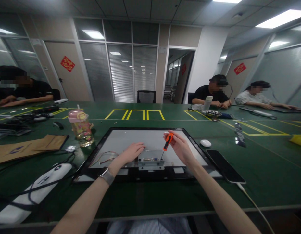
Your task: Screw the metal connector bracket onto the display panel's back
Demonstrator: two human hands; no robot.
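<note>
My right hand (181, 146) is closed on the handle of an orange and black screwdriver (168, 141). The screwdriver's shaft slants down to the right end of a small metal box with ports (151, 164) along its front side. Fingers stretched out, my left hand (133, 152) reaches the box's left rear corner; whether it presses on the box I cannot tell. Under both hands lies a flat display panel (108, 176) with a black frame and a light grey back. Thin coloured wires (105, 156) lie on the panel, left of the box.
Left of the panel stand a pink-lidded bottle (85, 130), a brown paper bag (26, 148) and a white device with black cables (40, 187). On the right are a phone (224, 165) with a cable and a white earbud case (205, 143). Several people sit across the green table (145, 201).
</note>
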